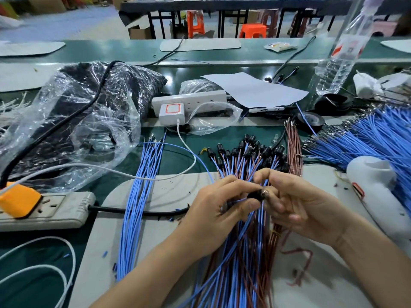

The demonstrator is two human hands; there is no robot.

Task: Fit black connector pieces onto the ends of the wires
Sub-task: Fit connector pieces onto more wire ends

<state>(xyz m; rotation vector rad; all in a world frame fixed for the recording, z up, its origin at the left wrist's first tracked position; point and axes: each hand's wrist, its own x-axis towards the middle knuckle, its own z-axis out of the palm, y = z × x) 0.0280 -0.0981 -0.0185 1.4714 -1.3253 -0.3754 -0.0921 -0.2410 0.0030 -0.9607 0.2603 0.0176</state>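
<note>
Light was bright, even and diffuse, leaving only faint shadows. Glare glinted off the plastic bag (73,101). The wide lens bowed the edges; the far stools (252,31) and bottle (347,52) were blurred.

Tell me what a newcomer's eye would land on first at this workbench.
First, the two hands at centre: the left hand and right hand pinch a black connector piece over a fan of blue and brown wires. Just beyond them lies a cluster of wires already capped with black connectors, and a thick sheaf of blue wires spreads in from the right edge. At far left, a crumpled clear plastic bag catches the light.
</note>
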